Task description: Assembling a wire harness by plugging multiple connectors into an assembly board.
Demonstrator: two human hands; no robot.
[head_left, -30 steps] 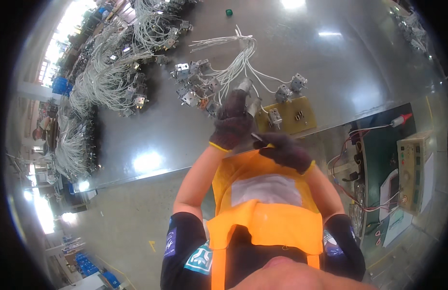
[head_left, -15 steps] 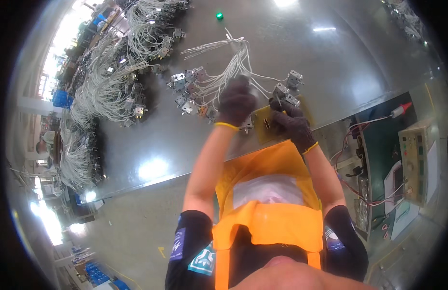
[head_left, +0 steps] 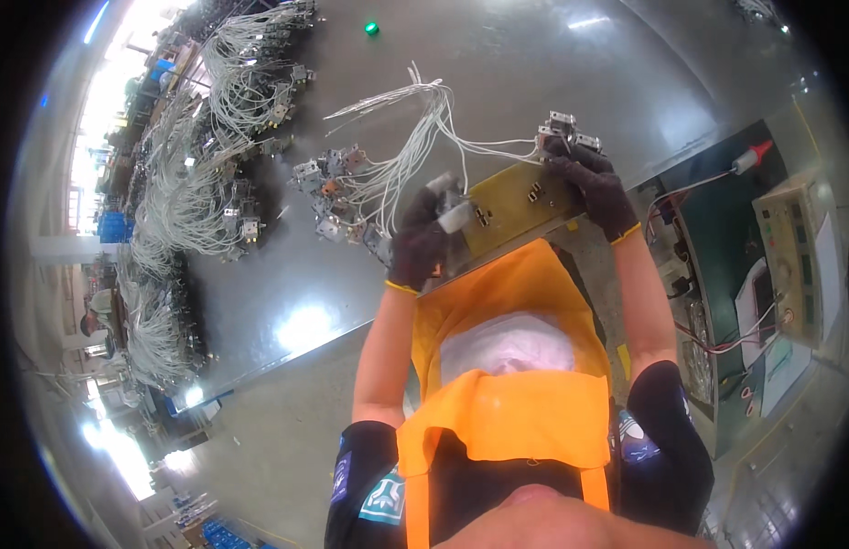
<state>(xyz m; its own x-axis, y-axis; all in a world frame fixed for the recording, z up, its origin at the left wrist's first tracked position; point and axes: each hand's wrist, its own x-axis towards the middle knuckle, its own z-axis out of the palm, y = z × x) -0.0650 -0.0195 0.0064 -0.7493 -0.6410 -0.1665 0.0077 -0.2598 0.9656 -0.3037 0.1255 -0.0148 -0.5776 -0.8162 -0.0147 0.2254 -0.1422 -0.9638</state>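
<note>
In dark gloves with yellow cuffs, both my hands work at the near edge of a grey metal table. My left hand (head_left: 418,242) is closed on a small silver metal box (head_left: 455,212), slightly blurred, beside the left end of a yellow-brown board (head_left: 507,222) with metal contacts on it. My right hand (head_left: 607,194) grips among a few wired metal boxes (head_left: 562,128) past the board's far right corner; its fingertips are partly hidden. A bundle of white wires (head_left: 422,137) runs from these boxes to a cluster of similar metal boxes (head_left: 331,188) on the left.
A large heap of white-wired metal boxes (head_left: 191,197) covers the table's left side. A green lamp (head_left: 371,28) glows at the far side. Right of me stand a beige control box (head_left: 790,265) and a red-tipped probe (head_left: 749,160) on a cable.
My right hand has moved right and away from the board with the metal boxes. My left hand has come nearer and left, a metal box now visible in it. More of the board shows.
</note>
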